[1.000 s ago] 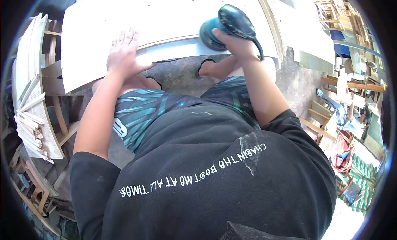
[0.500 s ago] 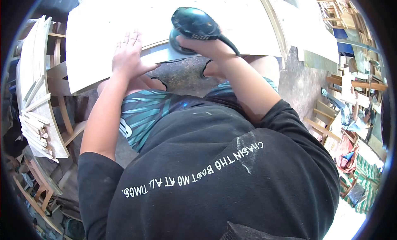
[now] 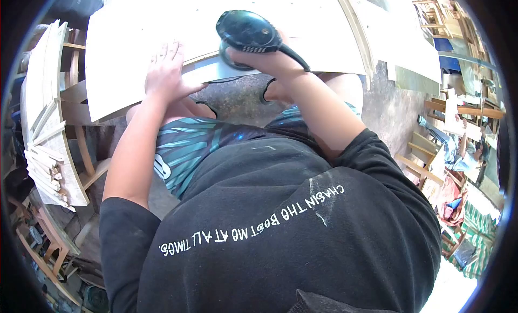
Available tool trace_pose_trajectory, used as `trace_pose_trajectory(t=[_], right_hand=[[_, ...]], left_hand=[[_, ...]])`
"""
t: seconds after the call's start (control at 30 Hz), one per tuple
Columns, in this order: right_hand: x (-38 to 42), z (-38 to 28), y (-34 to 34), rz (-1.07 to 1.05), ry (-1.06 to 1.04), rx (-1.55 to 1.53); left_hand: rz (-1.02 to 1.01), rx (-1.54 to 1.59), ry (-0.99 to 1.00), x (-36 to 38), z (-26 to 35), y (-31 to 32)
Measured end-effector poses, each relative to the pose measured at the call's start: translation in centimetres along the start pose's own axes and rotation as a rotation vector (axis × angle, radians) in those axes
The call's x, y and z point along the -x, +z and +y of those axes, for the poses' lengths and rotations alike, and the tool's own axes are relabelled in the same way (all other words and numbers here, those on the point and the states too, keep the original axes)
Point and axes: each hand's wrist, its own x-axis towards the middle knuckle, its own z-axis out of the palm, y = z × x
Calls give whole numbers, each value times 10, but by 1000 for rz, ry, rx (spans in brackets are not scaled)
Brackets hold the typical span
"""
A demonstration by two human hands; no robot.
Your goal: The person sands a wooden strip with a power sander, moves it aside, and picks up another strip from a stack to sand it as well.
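A large pale board (image 3: 121, 59) lies across the top of the view, its near edge just beyond my knees. My left hand (image 3: 166, 78) rests flat on it near that edge, fingers stretched out and thumb to the side. My right hand (image 3: 264, 62) is wrapped round a dark teal orbital sander (image 3: 247, 30), partly hidden behind its body. The sander's round pad sits at the board's near edge, to the right of my left hand. A black cord trails from the tool's rear toward my right wrist. Glare washes out much of the board's surface.
Thin wood strips (image 3: 46, 175) are piled on a wooden stand at the left. A long wooden strip (image 3: 353, 27) runs along the board's right side. Another person (image 3: 468, 154) is far right among wooden frames. A grey floor (image 3: 240, 100) shows between my feet.
The sander and my right hand have shifted slightly left along the board's near edge. My left hand stays in nearly the same place.
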Motion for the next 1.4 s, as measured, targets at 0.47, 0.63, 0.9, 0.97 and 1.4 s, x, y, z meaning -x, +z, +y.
trace_pose_trajectory(t=[0.47, 0.63, 0.9, 0.97, 1.4], right_hand=[[-10, -3, 10, 122, -222, 18], [14, -3, -40, 119, 87, -111], [25, 13, -67, 260, 265, -112], [25, 13, -56, 200, 304, -108], [7, 16, 6, 151, -201, 96]], left_hand=[[-61, -15, -28, -7, 7, -2], [-107, -25, -42, -7, 10, -10], [-113, -22, -51, -8, 13, -15], [-105, -17, -43, -8, 12, -12], [-85, -34, -38, -8, 12, -4]])
